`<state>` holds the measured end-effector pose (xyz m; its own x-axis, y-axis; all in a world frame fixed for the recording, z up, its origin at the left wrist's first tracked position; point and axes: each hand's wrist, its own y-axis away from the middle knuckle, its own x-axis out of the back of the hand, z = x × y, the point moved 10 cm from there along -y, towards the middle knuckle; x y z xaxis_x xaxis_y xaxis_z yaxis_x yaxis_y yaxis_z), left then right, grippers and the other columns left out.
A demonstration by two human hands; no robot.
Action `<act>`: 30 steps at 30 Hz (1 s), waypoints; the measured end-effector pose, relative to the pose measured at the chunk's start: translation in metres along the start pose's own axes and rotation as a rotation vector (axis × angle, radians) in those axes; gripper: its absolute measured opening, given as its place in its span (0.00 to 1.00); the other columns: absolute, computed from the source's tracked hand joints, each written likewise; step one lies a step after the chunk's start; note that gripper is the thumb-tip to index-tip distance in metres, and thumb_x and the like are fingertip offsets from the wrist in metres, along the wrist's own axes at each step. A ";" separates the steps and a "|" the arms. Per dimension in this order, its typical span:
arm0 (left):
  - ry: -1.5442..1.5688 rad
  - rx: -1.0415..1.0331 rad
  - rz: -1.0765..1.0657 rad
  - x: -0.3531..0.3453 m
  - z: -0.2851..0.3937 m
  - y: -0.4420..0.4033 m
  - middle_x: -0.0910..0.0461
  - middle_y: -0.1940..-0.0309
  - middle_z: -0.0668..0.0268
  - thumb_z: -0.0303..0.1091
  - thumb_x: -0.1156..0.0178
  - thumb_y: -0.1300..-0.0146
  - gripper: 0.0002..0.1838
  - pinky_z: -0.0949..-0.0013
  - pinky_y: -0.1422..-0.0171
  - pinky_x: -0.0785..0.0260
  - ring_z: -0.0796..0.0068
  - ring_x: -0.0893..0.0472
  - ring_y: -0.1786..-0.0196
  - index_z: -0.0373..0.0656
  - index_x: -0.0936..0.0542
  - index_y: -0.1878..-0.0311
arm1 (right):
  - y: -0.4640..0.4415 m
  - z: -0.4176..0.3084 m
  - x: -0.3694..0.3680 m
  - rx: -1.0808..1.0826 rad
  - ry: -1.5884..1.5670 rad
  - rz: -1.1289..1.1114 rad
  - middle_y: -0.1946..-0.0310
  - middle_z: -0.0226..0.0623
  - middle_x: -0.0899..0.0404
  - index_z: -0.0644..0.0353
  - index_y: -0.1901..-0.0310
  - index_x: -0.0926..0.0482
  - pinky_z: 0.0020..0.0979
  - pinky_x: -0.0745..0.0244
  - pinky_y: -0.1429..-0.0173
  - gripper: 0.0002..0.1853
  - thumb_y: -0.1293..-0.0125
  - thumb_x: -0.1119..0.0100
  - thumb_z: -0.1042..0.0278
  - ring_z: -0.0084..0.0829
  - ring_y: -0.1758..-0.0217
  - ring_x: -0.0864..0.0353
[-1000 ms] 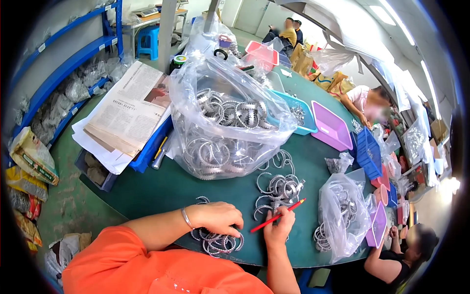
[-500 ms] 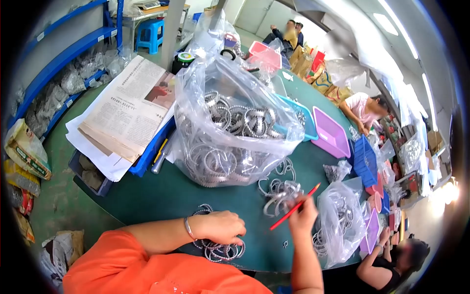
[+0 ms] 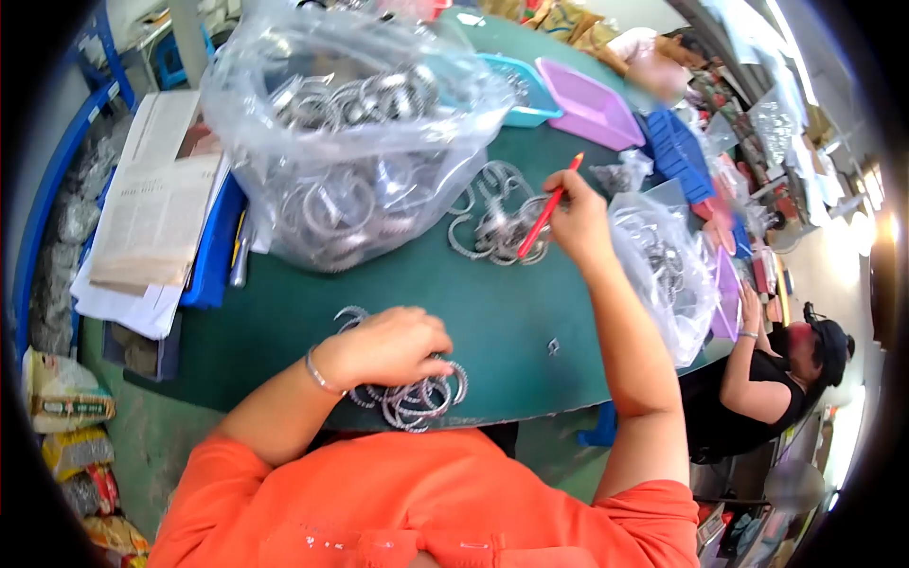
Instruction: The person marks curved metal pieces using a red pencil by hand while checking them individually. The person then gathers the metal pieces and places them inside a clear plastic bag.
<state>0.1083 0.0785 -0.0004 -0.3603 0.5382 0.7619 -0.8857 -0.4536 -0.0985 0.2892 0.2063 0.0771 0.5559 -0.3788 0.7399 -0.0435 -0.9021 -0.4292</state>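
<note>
My right hand (image 3: 578, 220) is closed around a red pencil (image 3: 542, 222), held slanting with its pointed end up. Just left of that hand, a loose heap of silvery, ridged bangles (image 3: 497, 230) lies on the green table. My left hand (image 3: 393, 346), with a bracelet on its wrist, curls its fingers over another group of bangles (image 3: 417, 405) near the table's front edge. Its palm and part of the fingers are hidden from above. Behind it stands a large clear plastic bag (image 3: 312, 241) full of similar bangles.
On the right is a smaller clear bag of bangles (image 3: 663, 270). Purple (image 3: 592, 104), turquoise (image 3: 530, 114) and blue trays (image 3: 677, 151) stand behind it. Papers (image 3: 151, 204) lie over a blue bin at left. A small metal piece (image 3: 554, 346) rests on the table (image 3: 511, 322). Two people sit at right.
The view has tilted down and shifted, so more of my orange shirt shows. My right hand has lifted slightly relative to the loose bangles, still holding the pencil. My left hand stays over its bangles.
</note>
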 end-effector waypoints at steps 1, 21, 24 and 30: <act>0.005 -0.014 0.007 -0.002 -0.001 0.000 0.21 0.67 0.60 0.42 0.40 0.45 0.14 0.62 0.54 0.33 0.58 0.24 0.61 0.39 0.21 0.65 | -0.004 0.009 -0.004 -0.035 -0.045 -0.027 0.75 0.40 0.24 0.61 0.66 0.25 0.30 0.29 0.65 0.10 0.51 0.48 0.83 0.33 0.70 0.24; 0.063 -0.121 0.142 0.018 0.016 0.004 0.20 0.62 0.60 0.39 0.40 0.43 0.14 0.64 0.51 0.31 0.61 0.23 0.56 0.38 0.21 0.61 | -0.014 -0.085 0.015 0.470 0.242 -0.025 0.77 0.39 0.25 0.56 0.62 0.29 0.42 0.36 0.56 0.06 0.37 0.48 0.64 0.41 0.69 0.25; 0.114 -0.169 0.488 0.076 0.043 0.023 0.20 0.61 0.61 0.29 0.37 0.48 0.10 0.68 0.54 0.29 0.64 0.21 0.59 0.39 0.20 0.62 | 0.001 -0.110 0.031 0.645 0.246 -0.033 0.80 0.38 0.27 0.57 0.64 0.29 0.41 0.35 0.56 0.07 0.38 0.47 0.64 0.41 0.71 0.25; 0.009 0.095 0.948 0.126 0.020 0.115 0.20 0.71 0.60 0.22 0.37 0.52 0.05 0.74 0.69 0.30 0.70 0.21 0.71 0.36 0.20 0.69 | -0.007 -0.153 0.102 0.931 0.623 0.037 0.84 0.32 0.30 0.55 0.76 0.32 0.35 0.34 0.57 0.12 0.47 0.38 0.63 0.33 0.75 0.27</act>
<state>-0.0337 0.0801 0.0970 -0.9190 -0.0783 0.3863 -0.1960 -0.7594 -0.6204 0.2190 0.1423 0.2349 0.0430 -0.6750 0.7365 0.7317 -0.4807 -0.4832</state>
